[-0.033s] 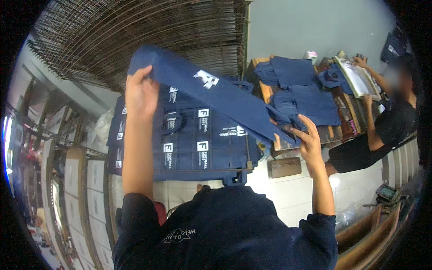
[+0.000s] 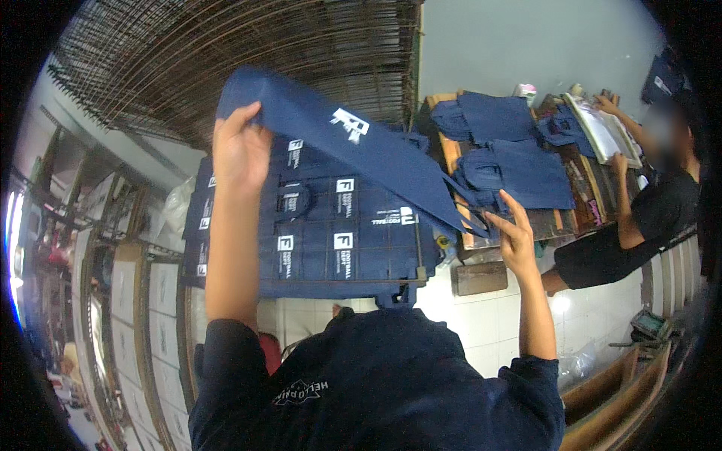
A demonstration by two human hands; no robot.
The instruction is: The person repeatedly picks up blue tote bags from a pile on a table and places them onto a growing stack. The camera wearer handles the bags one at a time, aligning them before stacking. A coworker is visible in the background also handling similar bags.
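Pale panels [image 2: 129, 304] stand along the room's left side. Next, the left hand [image 2: 242, 154] pinches the left end of a blue bag [image 2: 301, 109], holding it slantwise above the wire rack [image 2: 420, 273], presumably clear of the printed bags [image 2: 316, 248] spread flat toward the rack's near edge. The right hand [image 2: 515, 237] is at the bag's lower right end, perhaps steadying it; whether it grips, I cannot tell. Farther right, more bags [image 2: 496, 116] lie near the left edge of the bench [image 2: 445, 147], and a co-worker [image 2: 669, 199] holds a framed screen [image 2: 604, 131].

Pale grey wall [image 2: 496, 45], white-tiled floor [image 2: 481, 323]
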